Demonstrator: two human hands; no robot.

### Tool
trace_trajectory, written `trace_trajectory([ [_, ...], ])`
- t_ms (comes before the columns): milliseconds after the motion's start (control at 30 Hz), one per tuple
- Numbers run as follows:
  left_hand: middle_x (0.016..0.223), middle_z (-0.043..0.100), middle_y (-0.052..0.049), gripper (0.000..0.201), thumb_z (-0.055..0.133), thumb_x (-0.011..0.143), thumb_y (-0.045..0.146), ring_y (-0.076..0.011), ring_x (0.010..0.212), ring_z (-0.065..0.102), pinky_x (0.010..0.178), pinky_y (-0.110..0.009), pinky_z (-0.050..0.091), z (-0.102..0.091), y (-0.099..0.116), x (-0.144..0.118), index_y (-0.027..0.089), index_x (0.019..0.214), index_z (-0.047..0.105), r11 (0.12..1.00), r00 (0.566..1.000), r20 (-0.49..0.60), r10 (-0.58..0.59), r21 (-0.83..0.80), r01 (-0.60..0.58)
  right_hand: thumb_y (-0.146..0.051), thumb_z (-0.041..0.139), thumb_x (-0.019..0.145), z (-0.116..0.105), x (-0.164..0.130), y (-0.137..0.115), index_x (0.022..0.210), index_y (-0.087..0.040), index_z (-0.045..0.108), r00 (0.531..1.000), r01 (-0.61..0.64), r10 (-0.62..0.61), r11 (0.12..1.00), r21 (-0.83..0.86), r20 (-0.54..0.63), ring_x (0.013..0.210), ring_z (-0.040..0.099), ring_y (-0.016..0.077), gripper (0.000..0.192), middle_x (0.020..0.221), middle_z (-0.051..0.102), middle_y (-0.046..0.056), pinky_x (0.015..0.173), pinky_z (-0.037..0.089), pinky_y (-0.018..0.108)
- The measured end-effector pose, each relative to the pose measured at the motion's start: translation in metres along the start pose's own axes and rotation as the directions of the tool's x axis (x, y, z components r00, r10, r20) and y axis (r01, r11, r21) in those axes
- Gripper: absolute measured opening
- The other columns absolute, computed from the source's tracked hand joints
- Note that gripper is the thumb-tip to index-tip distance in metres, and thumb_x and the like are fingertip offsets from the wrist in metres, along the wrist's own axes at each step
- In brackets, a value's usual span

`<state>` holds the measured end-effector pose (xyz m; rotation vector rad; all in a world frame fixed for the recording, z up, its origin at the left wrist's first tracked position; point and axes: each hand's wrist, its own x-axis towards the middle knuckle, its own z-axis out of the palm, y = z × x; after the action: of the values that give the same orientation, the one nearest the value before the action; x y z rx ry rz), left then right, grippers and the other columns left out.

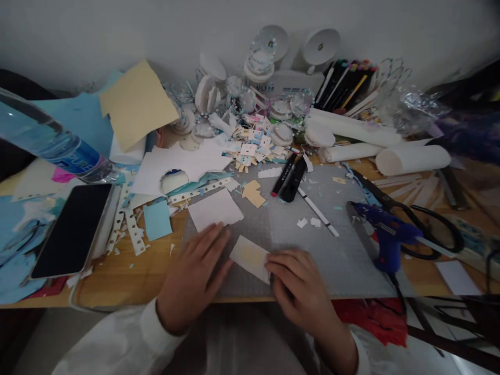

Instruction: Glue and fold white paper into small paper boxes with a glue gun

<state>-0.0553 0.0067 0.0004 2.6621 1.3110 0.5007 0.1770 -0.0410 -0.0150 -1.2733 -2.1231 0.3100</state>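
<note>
At far left a water bottle (58, 148) lies tilted above a dark phone (72, 229), with blue paper (157, 220) and punched strips (133, 234) scattered beside them. On the grey mat (336, 245) the left hand (195, 276) rests flat, fingers spread and holding nothing, just left of a small cream card (250, 257). The right hand (299, 284) pinches the card's right edge with curled fingertips, pressing it to the mat. This looks like the creasing or trimming stage of a papercraft piece; a next move would call for steadying the card with both hands. Further right lie a pen (318, 212), a blue glue gun (388, 237) and black scissors (429, 229), near to hand.
</note>
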Motion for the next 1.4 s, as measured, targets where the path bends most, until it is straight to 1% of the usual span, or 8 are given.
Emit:
trace_trajectory([
  [100, 0.126, 0.059, -0.018, 0.036, 0.048, 0.093, 0.028, -0.0326, 0.117, 0.053, 0.096, -0.052, 0.046, 0.001, -0.023, 0.017, 0.009, 0.123, 0.054, 0.991, 0.995, -0.043, -0.087, 0.095, 0.091, -0.007, 0.049, 0.084, 0.001, -0.007, 0.001, 0.105, -0.018, 0.060, 1.000, 0.005, -0.005, 1.000, 0.001, 0.011, 0.098, 0.058, 0.0233, 0.027, 0.104, 0.066, 0.008, 0.082, 0.049, 0.043],
  [267, 0.093, 0.068, -0.008, 0.021, 0.044, 0.095, 0.022, -0.0253, 0.088, 0.063, 0.081, -0.043, 0.051, -0.010, -0.038, 0.036, 0.017, 0.092, 0.064, 0.995, 0.997, -0.069, -0.031, 0.097, 0.038, -0.007, 0.049, 0.083, 0.005, -0.007, 0.001, 0.103, -0.020, 0.062, 0.999, -0.021, 0.021, 1.000, -0.009, -0.024, 0.097, 0.059, 0.0225, 0.026, 0.103, 0.066, 0.007, 0.080, 0.051, 0.042],
  [400, 0.097, 0.068, -0.006, 0.012, 0.052, 0.092, 0.019, -0.0205, 0.092, 0.063, 0.085, -0.034, 0.050, -0.029, -0.040, 0.053, 0.019, 0.099, 0.062, 0.995, 0.931, -0.357, -0.073, 0.033, 0.091, -0.007, 0.050, 0.084, 0.007, -0.006, 0.001, 0.103, -0.018, 0.062, 0.999, -0.013, 0.012, 1.000, -0.020, -0.031, 0.096, 0.057, 0.0225, 0.025, 0.103, 0.066, 0.008, 0.079, 0.051, 0.042],
  [500, 0.099, 0.069, -0.009, 0.013, 0.055, 0.090, 0.017, -0.0229, 0.094, 0.063, 0.087, -0.037, 0.050, -0.033, -0.044, 0.075, 0.015, 0.100, 0.064, 0.987, 0.869, -0.494, 0.022, 0.147, 0.059, -0.006, 0.051, 0.084, 0.007, -0.007, 0.001, 0.105, -0.017, 0.061, 0.999, -0.013, 0.013, 1.000, 0.002, -0.031, 0.098, 0.056, 0.0226, 0.026, 0.104, 0.065, 0.008, 0.080, 0.049, 0.042],
  [700, 0.119, 0.063, -0.019, 0.028, 0.048, 0.094, 0.022, -0.0326, 0.108, 0.059, 0.088, -0.047, 0.049, -0.012, -0.045, 0.091, 0.007, 0.114, 0.060, 0.962, 0.969, -0.226, 0.098, 0.270, -0.034, -0.004, 0.051, 0.083, 0.006, -0.009, 0.002, 0.111, -0.017, 0.059, 1.000, -0.002, 0.003, 1.000, 0.009, -0.029, 0.102, 0.053, 0.0235, 0.031, 0.108, 0.064, 0.008, 0.083, 0.047, 0.043],
  [1033, 0.112, 0.069, -0.009, 0.035, 0.037, 0.099, 0.029, -0.0211, 0.101, 0.062, 0.087, -0.035, 0.048, -0.003, 0.039, -0.014, 0.011, 0.114, 0.062, 0.986, 0.988, -0.017, 0.156, -0.058, -0.157, -0.009, 0.051, 0.084, 0.007, -0.007, -0.012, 0.121, -0.012, 0.057, 0.991, -0.030, 0.030, 1.000, 0.003, 0.129, 0.105, 0.049, 0.0258, 0.038, 0.114, 0.059, 0.011, 0.088, 0.045, 0.045],
  [1267, 0.119, 0.067, -0.006, 0.032, 0.042, 0.096, 0.028, -0.0214, 0.113, 0.056, 0.101, -0.037, 0.038, 0.007, 0.019, -0.024, 0.013, 0.117, 0.061, 0.978, 0.987, -0.047, 0.155, -0.131, -0.160, -0.007, 0.048, 0.086, 0.001, 0.000, -0.015, 0.123, -0.013, 0.055, 0.985, 0.035, -0.041, 0.999, 0.040, 0.169, 0.109, 0.049, 0.0236, 0.038, 0.116, 0.060, 0.009, 0.093, 0.041, 0.043],
  [1400, 0.141, 0.051, -0.008, 0.045, 0.048, 0.093, 0.036, -0.0259, 0.130, 0.044, 0.107, -0.043, 0.034, 0.005, 0.003, -0.010, 0.014, 0.131, 0.052, 0.960, 0.962, 0.074, 0.261, -0.128, -0.250, -0.008, 0.047, 0.086, -0.003, 0.008, -0.005, 0.131, -0.013, 0.049, 0.977, 0.063, -0.045, 0.995, -0.082, 0.208, 0.125, 0.040, 0.0264, 0.046, 0.135, 0.052, 0.010, 0.101, 0.034, 0.047],
])
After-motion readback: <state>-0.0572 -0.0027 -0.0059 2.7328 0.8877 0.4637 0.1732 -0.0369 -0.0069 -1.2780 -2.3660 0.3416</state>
